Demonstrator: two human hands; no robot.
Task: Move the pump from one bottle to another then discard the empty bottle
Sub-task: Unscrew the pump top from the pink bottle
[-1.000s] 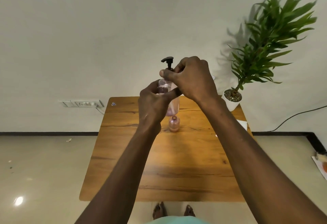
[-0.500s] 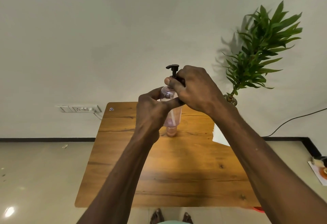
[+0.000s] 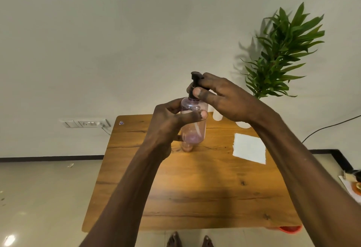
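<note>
Right hand (image 3: 228,100) found with grip pinched on the black pump (image 3: 195,85) at its collar, evidently to unscrew it. Left hand (image 3: 168,125) wrapped round the clear pink bottle (image 3: 194,121), thumb across the front, presumably to brace against that twist. Bottle held upright and raised above the bench (image 3: 195,194), near its far edge. Second small bottle (image 3: 187,147) noted standing directly behind and below, mostly hidden. White cloth (image 3: 249,148) lying to the right, well apart; white container (image 3: 217,115) and potted plant (image 3: 281,55) at the far right edge. Ample bare bench toward the person for setting down.
</note>
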